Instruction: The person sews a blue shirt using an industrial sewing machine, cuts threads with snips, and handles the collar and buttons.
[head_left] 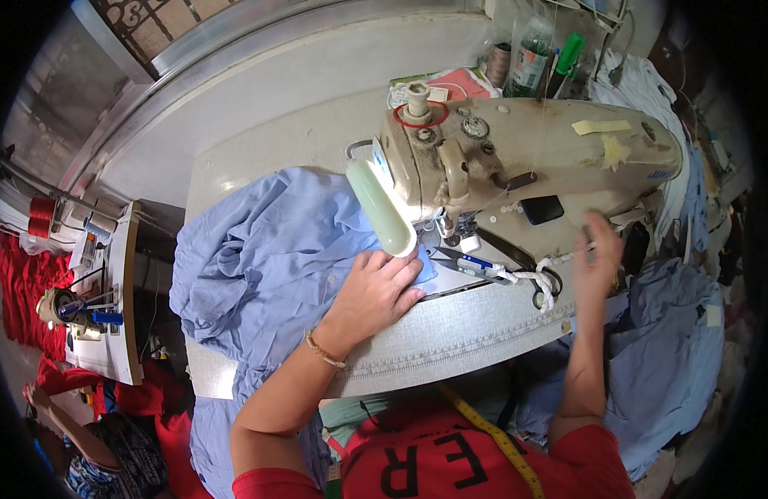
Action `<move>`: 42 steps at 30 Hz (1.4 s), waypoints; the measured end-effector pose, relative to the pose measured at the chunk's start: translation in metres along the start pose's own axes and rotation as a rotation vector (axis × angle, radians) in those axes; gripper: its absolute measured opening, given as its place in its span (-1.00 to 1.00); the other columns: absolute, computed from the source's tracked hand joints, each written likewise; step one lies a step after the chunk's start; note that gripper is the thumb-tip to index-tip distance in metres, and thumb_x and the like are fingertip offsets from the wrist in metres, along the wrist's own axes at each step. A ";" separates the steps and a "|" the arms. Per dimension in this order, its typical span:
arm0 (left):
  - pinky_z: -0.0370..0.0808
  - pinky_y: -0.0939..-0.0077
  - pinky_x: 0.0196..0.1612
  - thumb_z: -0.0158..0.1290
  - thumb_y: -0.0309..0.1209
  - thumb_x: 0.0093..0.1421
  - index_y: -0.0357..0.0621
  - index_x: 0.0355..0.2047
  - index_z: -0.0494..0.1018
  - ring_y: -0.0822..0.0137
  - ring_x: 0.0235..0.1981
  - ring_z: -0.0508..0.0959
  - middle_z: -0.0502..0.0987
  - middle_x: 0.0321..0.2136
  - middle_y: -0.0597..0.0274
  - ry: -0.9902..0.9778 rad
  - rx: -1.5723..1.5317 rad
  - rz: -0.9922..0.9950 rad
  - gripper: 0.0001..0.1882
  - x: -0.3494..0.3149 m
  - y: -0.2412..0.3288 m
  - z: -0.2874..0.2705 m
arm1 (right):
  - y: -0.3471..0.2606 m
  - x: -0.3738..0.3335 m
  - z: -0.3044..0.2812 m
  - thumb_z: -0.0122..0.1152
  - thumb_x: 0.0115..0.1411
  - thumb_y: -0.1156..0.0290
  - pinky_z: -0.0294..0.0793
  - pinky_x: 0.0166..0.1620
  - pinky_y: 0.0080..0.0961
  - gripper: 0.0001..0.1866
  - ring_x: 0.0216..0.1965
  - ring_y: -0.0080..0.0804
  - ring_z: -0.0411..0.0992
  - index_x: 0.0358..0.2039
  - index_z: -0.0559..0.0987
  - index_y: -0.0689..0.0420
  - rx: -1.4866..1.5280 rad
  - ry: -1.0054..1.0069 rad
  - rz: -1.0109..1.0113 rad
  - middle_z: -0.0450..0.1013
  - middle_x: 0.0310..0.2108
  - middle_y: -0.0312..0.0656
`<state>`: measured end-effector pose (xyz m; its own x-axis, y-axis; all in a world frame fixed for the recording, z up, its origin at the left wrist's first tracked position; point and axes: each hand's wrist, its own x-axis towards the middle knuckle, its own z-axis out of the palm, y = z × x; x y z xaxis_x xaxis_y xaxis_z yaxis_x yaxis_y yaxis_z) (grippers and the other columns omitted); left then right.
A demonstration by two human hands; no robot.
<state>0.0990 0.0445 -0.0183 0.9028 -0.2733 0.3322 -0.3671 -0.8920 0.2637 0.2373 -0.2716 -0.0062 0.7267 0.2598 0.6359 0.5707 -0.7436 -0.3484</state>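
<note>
My left hand (377,291) is on a light blue shirt (259,249), its fingers closed over the cloth beside the presser foot of a beige sewing machine (517,141). A pale green lamp (380,208) hides part of the fingertips. The cloth's edge (425,266) shows just past the fingers. Over the table's right part, my right hand (598,254) is raised and blurred; what its fingers hold, if anything, cannot be made out. Scissors (475,264) with cloth-wrapped handles lie between the hands, with a blue-and-white pen (467,258) by the blades.
Small buttons and a black flat object (542,209) lie by the machine. Behind it stand a thread cone (498,65), a bottle (529,62) and a green marker (571,51). Blue-grey garments (650,349) hang at right. At left, another person's arm (76,428) is near red cloth.
</note>
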 end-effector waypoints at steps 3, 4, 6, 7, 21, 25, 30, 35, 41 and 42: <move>0.26 0.32 -0.03 0.04 -0.19 0.10 -0.20 -0.08 0.39 0.17 -0.15 0.36 0.40 -0.06 0.17 0.011 -0.007 0.007 -0.56 0.001 -0.002 0.003 | -0.087 0.000 0.026 0.16 0.02 0.47 0.12 0.11 -0.28 -0.74 -0.15 -0.25 0.39 -0.21 0.55 0.10 0.251 -0.424 -0.243 0.47 -0.21 -0.23; 0.27 0.32 -0.03 0.05 -0.18 0.10 -0.20 -0.08 0.38 0.16 -0.16 0.36 0.40 -0.06 0.17 0.017 -0.012 0.013 -0.55 0.001 -0.002 0.003 | -0.103 0.001 0.037 0.16 0.01 0.46 0.14 0.10 -0.25 -0.75 -0.18 -0.25 0.39 -0.23 0.56 0.10 0.314 -0.470 -0.320 0.47 -0.24 -0.24; 0.28 0.31 -0.04 0.05 -0.17 0.10 -0.22 -0.07 0.38 0.16 -0.16 0.36 0.40 -0.05 0.16 0.020 -0.010 0.003 -0.54 0.001 -0.002 0.003 | -0.114 0.003 0.059 0.16 0.00 0.46 0.15 0.09 -0.21 -0.76 -0.20 -0.26 0.38 -0.26 0.56 0.10 0.359 -0.539 -0.425 0.46 -0.27 -0.25; 0.29 0.31 -0.05 0.05 -0.17 0.10 -0.22 -0.06 0.37 0.16 -0.16 0.36 0.39 -0.05 0.15 0.023 -0.008 -0.004 -0.53 0.001 -0.002 0.003 | -0.114 0.003 0.068 0.16 -0.01 0.47 0.14 0.09 -0.19 -0.76 -0.19 -0.26 0.38 -0.26 0.56 0.10 0.339 -0.563 -0.448 0.46 -0.27 -0.25; 0.38 0.32 -0.10 0.07 -0.16 0.08 -0.28 -0.05 0.37 0.12 -0.19 0.36 0.39 -0.03 0.11 -0.013 -0.032 -0.020 -0.49 0.001 -0.004 0.004 | -0.117 -0.001 0.075 0.12 -0.01 0.53 0.05 0.17 -0.06 -0.73 -0.04 -0.28 0.37 -0.23 0.53 0.14 0.303 -0.563 -0.504 0.45 -0.16 -0.26; 0.39 0.32 -0.10 0.08 -0.17 0.08 -0.29 -0.06 0.37 0.10 -0.19 0.36 0.40 -0.04 0.09 -0.009 -0.055 -0.022 -0.49 0.002 -0.004 0.004 | -0.118 0.001 0.075 0.11 -0.01 0.54 0.04 0.17 -0.04 -0.74 -0.03 -0.28 0.38 -0.24 0.51 0.14 0.307 -0.570 -0.510 0.45 -0.16 -0.25; 0.40 0.32 -0.11 0.08 -0.17 0.08 -0.29 -0.06 0.37 0.10 -0.20 0.37 0.40 -0.05 0.08 -0.008 -0.053 -0.024 -0.49 0.004 -0.006 0.003 | -0.118 0.000 0.077 0.09 0.00 0.55 0.03 0.17 -0.03 -0.75 -0.06 -0.27 0.40 -0.24 0.51 0.14 0.324 -0.561 -0.496 0.45 -0.17 -0.22; 0.40 0.32 -0.12 0.09 -0.17 0.07 -0.29 -0.06 0.38 0.10 -0.22 0.37 0.41 -0.06 0.08 0.012 -0.049 -0.010 -0.49 0.004 -0.007 0.004 | -0.118 0.001 0.078 0.07 0.01 0.55 0.02 0.18 -0.02 -0.75 -0.06 -0.26 0.40 -0.24 0.51 0.15 0.330 -0.558 -0.494 0.45 -0.17 -0.21; 0.40 0.32 -0.12 0.09 -0.18 0.07 -0.29 -0.08 0.38 0.10 -0.23 0.37 0.41 -0.07 0.07 0.013 -0.055 -0.020 -0.50 0.005 -0.009 0.005 | -0.119 0.002 0.076 0.07 0.02 0.55 0.01 0.18 -0.01 -0.73 -0.05 -0.26 0.40 -0.21 0.51 0.14 0.322 -0.565 -0.490 0.45 -0.16 -0.20; 0.40 0.32 -0.12 0.09 -0.18 0.07 -0.29 -0.08 0.39 0.10 -0.23 0.37 0.41 -0.07 0.07 0.012 -0.050 -0.020 -0.50 0.005 -0.008 0.004 | -0.119 0.002 0.076 0.07 0.01 0.55 0.01 0.18 -0.01 -0.73 -0.05 -0.26 0.40 -0.21 0.51 0.14 0.324 -0.564 -0.492 0.45 -0.16 -0.20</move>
<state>0.1078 0.0487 -0.0227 0.9073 -0.2514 0.3371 -0.3603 -0.8781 0.3149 0.2003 -0.1359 -0.0160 0.3976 0.8458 0.3559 0.8944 -0.2707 -0.3560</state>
